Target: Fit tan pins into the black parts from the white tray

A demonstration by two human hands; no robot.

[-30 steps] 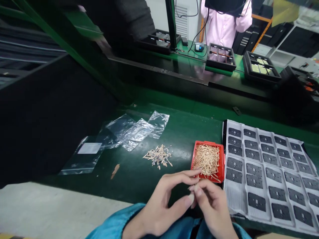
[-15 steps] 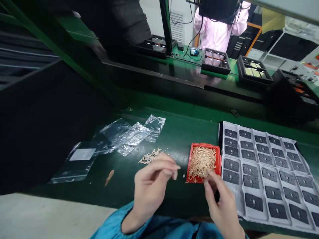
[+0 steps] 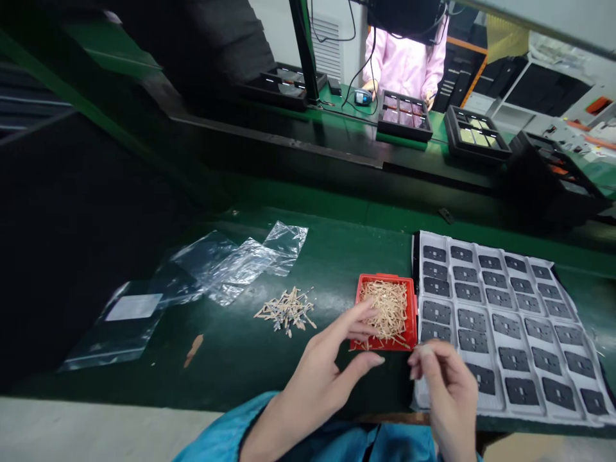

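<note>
Moving left hand [image 3: 320,367] from pile [image 3: 287,311] side to box [image 3: 410,317]; apparently centring work there.
Holding hands apart: left spread, fingertips over strips [image 3: 392,301] in box; right hand [image 3: 446,377] curled at near-left corner of tray [image 3: 488,403], fingertips drawn together, held contents, if any, not discernible.

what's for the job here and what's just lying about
Likely for the job:
red plastic box of thin tan strips, beside left hand
loose heap of tan slivers
white moulded tray of black plates

Probably lying about:
crumpled clear plastic bags
elongated brown scrap
flat black piece
</note>
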